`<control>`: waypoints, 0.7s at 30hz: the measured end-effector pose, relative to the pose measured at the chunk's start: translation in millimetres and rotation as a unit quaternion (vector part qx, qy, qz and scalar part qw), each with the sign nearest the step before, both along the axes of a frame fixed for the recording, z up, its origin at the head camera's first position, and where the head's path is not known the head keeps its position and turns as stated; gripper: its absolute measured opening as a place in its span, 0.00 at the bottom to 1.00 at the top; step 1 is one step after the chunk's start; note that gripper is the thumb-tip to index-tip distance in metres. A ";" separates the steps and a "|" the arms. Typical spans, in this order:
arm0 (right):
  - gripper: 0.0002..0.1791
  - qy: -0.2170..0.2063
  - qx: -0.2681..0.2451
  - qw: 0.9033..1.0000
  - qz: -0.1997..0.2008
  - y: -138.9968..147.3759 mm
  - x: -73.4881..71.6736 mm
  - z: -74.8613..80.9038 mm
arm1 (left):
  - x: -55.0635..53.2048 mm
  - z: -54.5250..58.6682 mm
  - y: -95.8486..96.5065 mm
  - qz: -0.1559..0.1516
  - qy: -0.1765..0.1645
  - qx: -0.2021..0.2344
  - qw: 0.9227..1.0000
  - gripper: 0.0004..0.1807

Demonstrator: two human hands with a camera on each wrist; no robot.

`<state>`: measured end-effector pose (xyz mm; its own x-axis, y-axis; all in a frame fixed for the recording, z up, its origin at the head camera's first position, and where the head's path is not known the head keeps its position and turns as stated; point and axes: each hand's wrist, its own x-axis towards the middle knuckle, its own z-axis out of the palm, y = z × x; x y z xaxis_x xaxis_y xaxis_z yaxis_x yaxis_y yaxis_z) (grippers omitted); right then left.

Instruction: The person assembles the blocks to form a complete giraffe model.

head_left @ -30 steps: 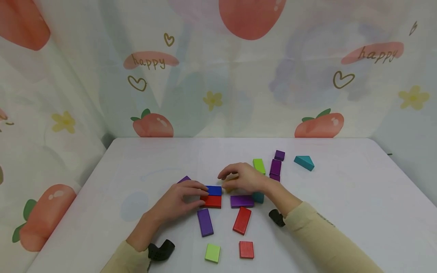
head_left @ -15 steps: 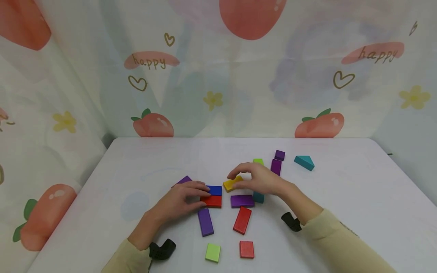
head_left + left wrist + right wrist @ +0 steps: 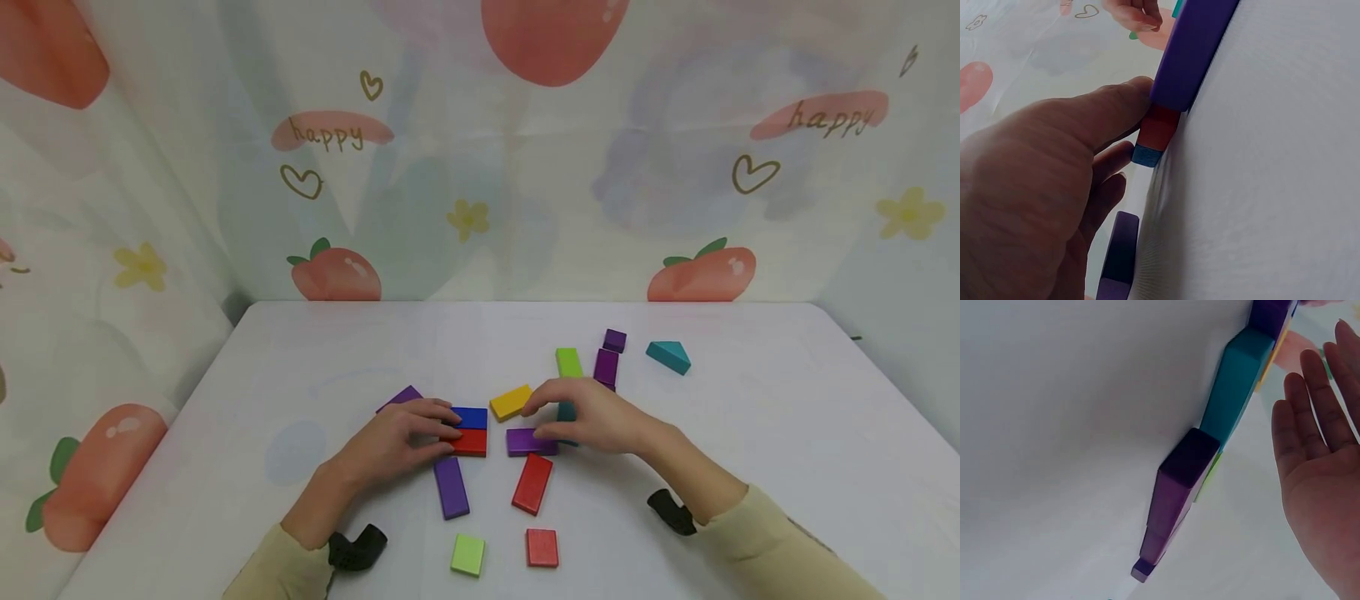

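My left hand [image 3: 393, 437] rests its fingertips over the left ends of a blue block [image 3: 472, 417] and a red block [image 3: 470, 442] lying side by side. In the left wrist view its thumb [image 3: 1125, 100] reaches the red block beside a purple block [image 3: 1194, 50]. My right hand [image 3: 592, 417] holds nothing; its fingers [image 3: 1319, 375] are extended in the right wrist view. It hovers over a teal block [image 3: 566, 412] and the right end of a purple block [image 3: 522, 442], with its index fingertip close to a yellow block [image 3: 511, 403].
Nearer me lie a purple block [image 3: 452, 488], a tilted red block [image 3: 532, 485], a green square [image 3: 468, 556] and a red square [image 3: 542, 548]. Further back are a lime block [image 3: 568, 362], purple blocks [image 3: 606, 367] in a line and a teal triangle [image 3: 668, 357]. Another purple block [image 3: 405, 395] is partly behind the left hand.
My right hand has drawn back from the yellow block, moving right and toward me, leaving that block on the table. The left hand has stayed in place.
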<state>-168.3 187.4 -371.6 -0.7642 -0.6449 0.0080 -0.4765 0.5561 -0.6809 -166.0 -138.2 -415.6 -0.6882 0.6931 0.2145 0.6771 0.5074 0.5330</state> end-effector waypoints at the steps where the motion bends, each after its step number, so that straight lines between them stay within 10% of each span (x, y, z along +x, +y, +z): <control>1: 0.15 0.002 0.001 1.000 0.001 1.4 1.3 -0.3 | -0.1 -0.3 -0.2 -0.001 0.002 0.001 1.000 0.12; 21: 0.13 0.038 0.043 0.998 0.017 9.4 10.0 -9.4 | -0.2 0.3 0.6 -0.003 0.006 -0.006 1.000 0.12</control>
